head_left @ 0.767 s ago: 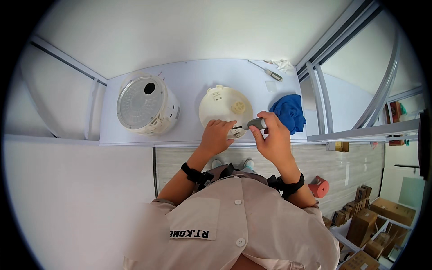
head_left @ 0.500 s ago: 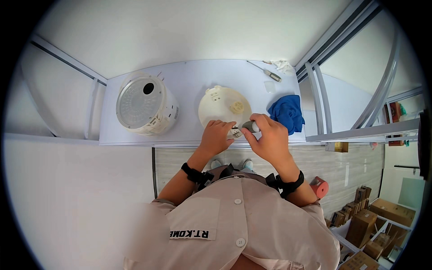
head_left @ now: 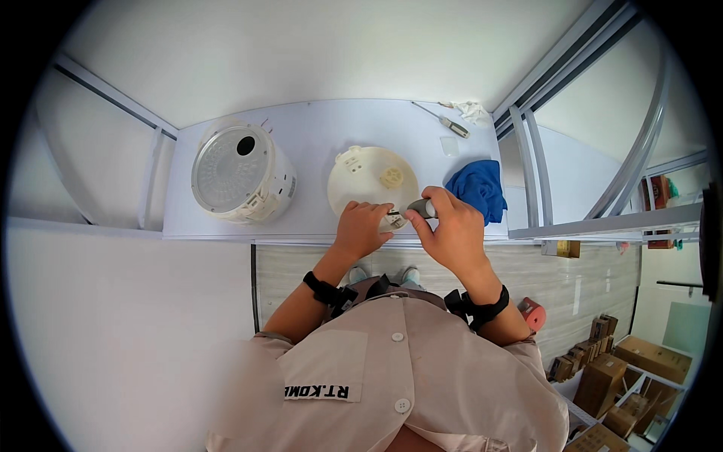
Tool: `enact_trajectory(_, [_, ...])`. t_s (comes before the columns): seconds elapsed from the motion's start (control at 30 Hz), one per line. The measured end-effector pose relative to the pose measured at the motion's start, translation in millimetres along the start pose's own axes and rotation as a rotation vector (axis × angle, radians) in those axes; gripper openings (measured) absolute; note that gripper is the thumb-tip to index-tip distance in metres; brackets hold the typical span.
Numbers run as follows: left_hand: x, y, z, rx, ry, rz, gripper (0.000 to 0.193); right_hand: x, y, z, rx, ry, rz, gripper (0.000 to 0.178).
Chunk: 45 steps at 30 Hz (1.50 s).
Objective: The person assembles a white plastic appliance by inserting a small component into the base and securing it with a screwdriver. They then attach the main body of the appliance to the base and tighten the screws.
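A round cream plastic lid (head_left: 361, 181) lies at the bench's near side, with a yellowish round piece (head_left: 391, 178) on it. Near the lid's front edge is a small white latch-like part (head_left: 394, 221). My left hand (head_left: 361, 228) is closed on the lid's near rim beside that part, fingers over it and thumb on the near side. In my right hand (head_left: 453, 227) is a grey-handled screwdriver (head_left: 422, 208), held nearly level and pointing left. Its dark shaft reaches the small part next to my left fingertips; the exact contact is too small to tell.
At the left of the bench (head_left: 309, 128) stands a white cylindrical appliance body (head_left: 235, 173). To the right are a blue cloth (head_left: 478, 190), a small clear bag (head_left: 449, 146), another screwdriver (head_left: 454, 127) and a crumpled white wrapper (head_left: 473, 112). Metal frame bars (head_left: 531, 166) border the right end.
My right hand and the screwdriver handle have turned slightly, staying at the same spot. The bench has shifted a little left in view. My left hand keeps its place on the lid.
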<state>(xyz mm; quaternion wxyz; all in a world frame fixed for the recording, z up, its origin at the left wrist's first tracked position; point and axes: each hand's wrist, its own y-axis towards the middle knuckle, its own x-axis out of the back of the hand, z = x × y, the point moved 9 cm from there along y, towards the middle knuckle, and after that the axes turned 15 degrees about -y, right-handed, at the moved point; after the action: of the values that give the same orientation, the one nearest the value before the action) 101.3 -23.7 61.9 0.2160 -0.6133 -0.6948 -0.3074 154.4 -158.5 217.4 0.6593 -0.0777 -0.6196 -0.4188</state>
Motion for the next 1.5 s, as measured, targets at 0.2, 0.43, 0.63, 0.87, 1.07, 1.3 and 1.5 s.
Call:
enact_trajectory(0.2, [-1.4,2.6,-0.7,0.021,-0.038,-0.001,0.06,1.3,5.4,-4.7,-0.033,-0.069,-0.028,0.038])
enact_trajectory(0.43, [-5.3,3.1,4.9,0.02,-0.073,-0.031,0.054,-3.1,9.6,-12.7,-0.099,-0.13,-0.027,0.033])
enact_trajectory(0.63, [-4.8,4.1,1.7,0.019,-0.042,0.004,0.053,-2.0,11.0,-16.4,-0.147,-0.158,-0.013,0.032])
enact_trajectory(0.87, [-3.2,7.3,-3.3,0.004,-0.021,0.017,0.052,-3.0,13.2,-23.5,-0.196,-0.148,-0.004,0.035])
enact_trajectory(1.07, [-3.9,6.6,-5.1,-0.033,-0.017,-0.015,0.049,-6.0,15.8,-28.8,-0.233,-0.134,0.033,0.037])
enact_trajectory(1.3, [-5.2,7.2,0.6,-0.025,-0.067,-0.056,0.05,-12.7,15.4,-32.8,-0.248,-0.13,0.066,0.038])
enact_trajectory(1.5, [-8.5,8.5,3.9,-0.007,-0.097,0.002,0.051,-13.7,16.3,-33.6,-0.243,-0.119,0.062,0.038])
